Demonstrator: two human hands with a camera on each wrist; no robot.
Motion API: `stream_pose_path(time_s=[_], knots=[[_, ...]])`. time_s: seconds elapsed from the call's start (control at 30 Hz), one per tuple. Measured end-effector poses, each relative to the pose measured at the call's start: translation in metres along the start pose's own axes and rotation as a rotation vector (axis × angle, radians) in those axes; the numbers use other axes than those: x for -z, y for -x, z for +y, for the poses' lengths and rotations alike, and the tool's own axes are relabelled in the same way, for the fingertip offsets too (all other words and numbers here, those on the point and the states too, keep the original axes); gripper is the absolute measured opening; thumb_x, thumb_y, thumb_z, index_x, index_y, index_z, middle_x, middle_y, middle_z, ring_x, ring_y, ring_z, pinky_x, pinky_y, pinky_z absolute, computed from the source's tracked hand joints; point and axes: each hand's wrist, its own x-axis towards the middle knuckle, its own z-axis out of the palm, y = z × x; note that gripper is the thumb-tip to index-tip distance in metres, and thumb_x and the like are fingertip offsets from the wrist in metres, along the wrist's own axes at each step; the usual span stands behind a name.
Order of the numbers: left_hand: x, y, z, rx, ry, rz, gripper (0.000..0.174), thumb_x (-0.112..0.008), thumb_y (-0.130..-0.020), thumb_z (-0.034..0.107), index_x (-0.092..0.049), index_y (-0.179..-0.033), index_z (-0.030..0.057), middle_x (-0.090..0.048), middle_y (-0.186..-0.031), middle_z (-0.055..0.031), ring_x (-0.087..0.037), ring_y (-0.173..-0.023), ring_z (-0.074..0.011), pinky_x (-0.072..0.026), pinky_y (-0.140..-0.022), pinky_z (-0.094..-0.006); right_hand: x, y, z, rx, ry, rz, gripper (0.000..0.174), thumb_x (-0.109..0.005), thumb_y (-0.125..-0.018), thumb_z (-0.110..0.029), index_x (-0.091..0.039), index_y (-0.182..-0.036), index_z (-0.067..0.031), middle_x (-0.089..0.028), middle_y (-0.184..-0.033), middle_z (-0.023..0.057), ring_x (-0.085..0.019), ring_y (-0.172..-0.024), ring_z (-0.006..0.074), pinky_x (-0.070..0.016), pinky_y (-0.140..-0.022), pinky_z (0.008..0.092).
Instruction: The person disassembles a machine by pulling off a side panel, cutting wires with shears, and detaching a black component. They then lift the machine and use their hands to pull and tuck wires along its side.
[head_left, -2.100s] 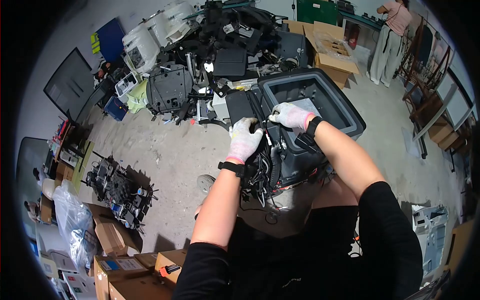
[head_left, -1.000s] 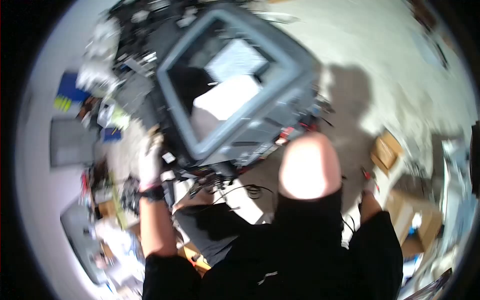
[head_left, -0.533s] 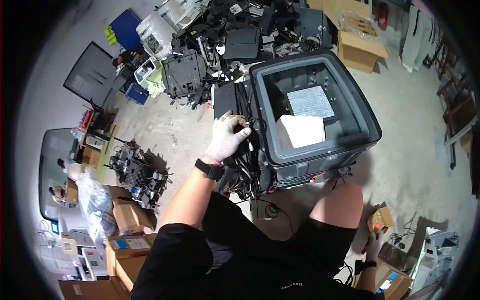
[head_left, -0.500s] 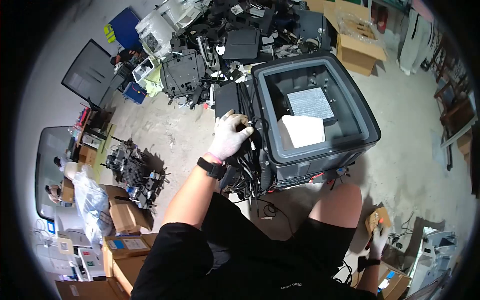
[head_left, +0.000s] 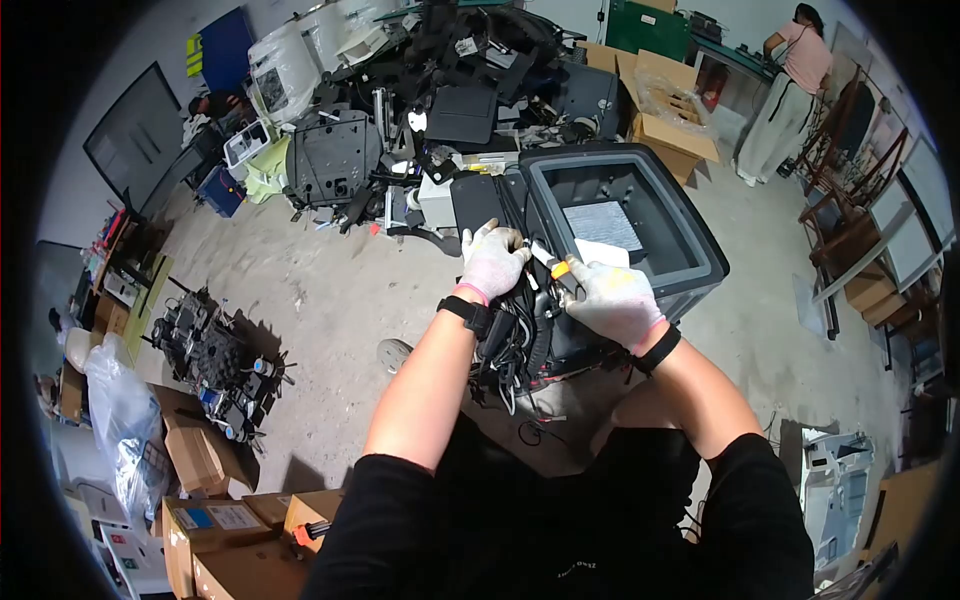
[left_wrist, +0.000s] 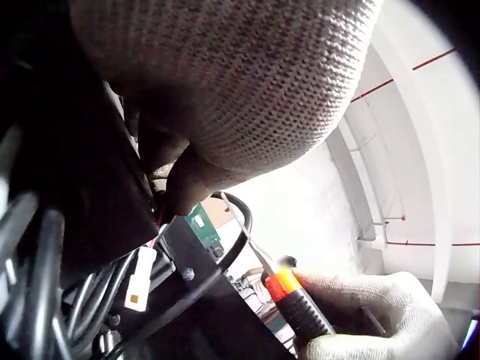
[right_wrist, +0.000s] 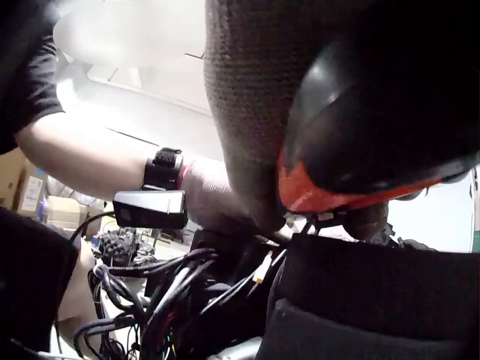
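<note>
My gloved left hand (head_left: 492,262) holds black cables (head_left: 515,335) at the left side of a large dark grey bin (head_left: 700,292). Part of what its fingertips pinch is hidden by the glove in the left wrist view. Below those fingertips hangs a white connector (left_wrist: 141,279) on a thin red wire. My gloved right hand (head_left: 617,300) grips a knife (head_left: 561,270) with an orange and black handle, its slim metal blade pointing toward the left hand. Seen from the right wrist, the black and orange handle (right_wrist: 307,180) fills much of the view. A black cable (left_wrist: 240,240) curves by the blade.
Inside the bin lie a silvery block (head_left: 605,225) and a white block (head_left: 603,252). Dark parts (head_left: 470,110) are heaped behind it. A wheeled machine (head_left: 215,355) stands at left, cartons (head_left: 225,530) at lower left. A person (head_left: 790,90) stands at the far right.
The right hand first left the cables and reached down to a small carton at lower right; now it is back by the cables with the knife. The left hand is again at the cables.
</note>
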Motion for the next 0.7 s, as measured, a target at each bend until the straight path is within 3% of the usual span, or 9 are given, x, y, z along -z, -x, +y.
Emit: stream_pose_path(time_s=[0.23, 0.3, 0.33, 0.37, 0.43, 0.57, 0.63, 0.67, 0.7], knots=[[0.000, -0.001, -0.005, -0.083, -0.020, -0.007, 0.024, -0.068, -0.087, 0.036, -0.077, -0.100, 0.0177, -0.070, -0.125, -0.0042, -0.042, -0.146, -0.0350, -0.0164, -0.120, -0.0657, 0.006, -0.016, 0.006, -0.037, 0.021, -0.241, 0.049, -0.070, -0.083, -0.032, -0.070, -0.122, -0.0023, -0.073, -0.091, 0.0161, -0.072, -0.084, 0.0330, -0.0579, -0.072, 0.0422], [0.002, 0.000, -0.005, -0.086, -0.033, -0.029, 0.025, -0.069, -0.085, 0.036, -0.077, -0.100, 0.0183, -0.070, -0.125, -0.0041, -0.042, -0.145, -0.0352, -0.0168, -0.120, -0.0663, 0.006, -0.028, 0.012, 0.006, 0.001, -0.227, 0.055, -0.072, -0.082, -0.039, -0.071, -0.124, -0.0040, -0.072, -0.103, 0.0184, -0.072, -0.088, 0.0350, -0.0575, -0.079, 0.0458], [0.003, 0.001, -0.004, -0.084, -0.039, -0.030, 0.024, -0.071, -0.085, 0.036, -0.075, -0.100, 0.0176, -0.070, -0.125, -0.0035, -0.042, -0.146, -0.0361, -0.0175, -0.120, -0.0653, 0.009, -0.032, 0.013, -0.062, -0.009, -0.384, 0.053, -0.071, -0.083, -0.040, -0.070, -0.122, -0.0047, -0.071, -0.112, 0.0191, -0.072, -0.091, 0.0363, -0.0574, -0.082, 0.0472], [0.002, 0.000, -0.004, -0.081, -0.046, -0.030, 0.023, -0.072, -0.085, 0.035, -0.073, -0.099, 0.0170, -0.070, -0.125, -0.0029, -0.041, -0.146, -0.0370, -0.0182, -0.120, -0.0643, 0.012, -0.036, 0.012, -0.060, -0.009, -0.386, 0.053, -0.071, -0.083, -0.040, -0.070, -0.122, -0.0047, -0.071, -0.112, 0.0191, -0.072, -0.091, 0.0363, -0.0574, -0.082, 0.0472], [-0.001, 0.000, -0.003, -0.068, -0.040, -0.015, 0.023, -0.072, -0.085, 0.035, -0.074, -0.099, 0.0172, -0.069, -0.125, -0.0024, -0.041, -0.146, -0.0365, -0.0174, -0.120, -0.0643, 0.014, -0.042, 0.011, -0.091, 0.031, -0.467, 0.049, -0.071, -0.083, -0.040, -0.071, -0.119, -0.0060, -0.072, -0.108, 0.0173, -0.072, -0.092, 0.0361, -0.0574, -0.081, 0.0476], [0.000, 0.001, 0.001, -0.064, -0.047, 0.015, 0.022, -0.072, -0.085, 0.035, -0.075, -0.099, 0.0181, -0.069, -0.126, -0.0019, -0.040, -0.147, -0.0354, -0.0158, -0.121, -0.0649, 0.021, -0.052, 0.012, -0.014, 0.074, -0.438, 0.044, -0.071, -0.082, -0.038, -0.073, -0.113, -0.0075, -0.074, -0.098, 0.0160, -0.072, -0.089, 0.0356, -0.0574, -0.080, 0.0477], [0.001, 0.002, 0.006, -0.055, -0.065, 0.021, 0.022, -0.072, -0.085, 0.035, -0.077, -0.098, 0.0183, -0.069, -0.126, -0.0015, -0.041, -0.146, -0.0350, -0.0153, -0.121, -0.0652, 0.030, -0.064, 0.011, 0.043, 0.157, -0.503, 0.037, -0.073, -0.080, -0.036, -0.076, -0.105, -0.0090, -0.074, -0.087, 0.0141, -0.073, -0.086, 0.0349, -0.0575, -0.078, 0.0469], [0.001, 0.003, 0.008, -0.049, -0.089, 0.021, 0.023, -0.071, -0.085, 0.037, -0.078, -0.100, 0.0199, -0.069, -0.128, -0.0014, -0.041, -0.146, -0.0338, -0.0155, -0.122, -0.0646, 0.032, -0.068, 0.011, 0.071, 0.177, -0.475, 0.029, -0.073, -0.079, -0.035, -0.078, -0.092, -0.0093, -0.075, -0.084, 0.0139, -0.074, -0.084, 0.0346, -0.0579, -0.076, 0.0455], [0.001, 0.005, 0.010, -0.043, -0.114, 0.019, 0.025, -0.070, -0.085, 0.038, -0.080, -0.101, 0.0215, -0.069, -0.130, -0.0012, -0.042, -0.145, -0.0326, -0.0157, -0.123, -0.0641, 0.034, -0.074, 0.009, 0.072, 0.178, -0.476, 0.029, -0.073, -0.079, -0.035, -0.078, -0.092, -0.0093, -0.075, -0.084, 0.0139, -0.074, -0.084, 0.0346, -0.0579, -0.076, 0.0455]])
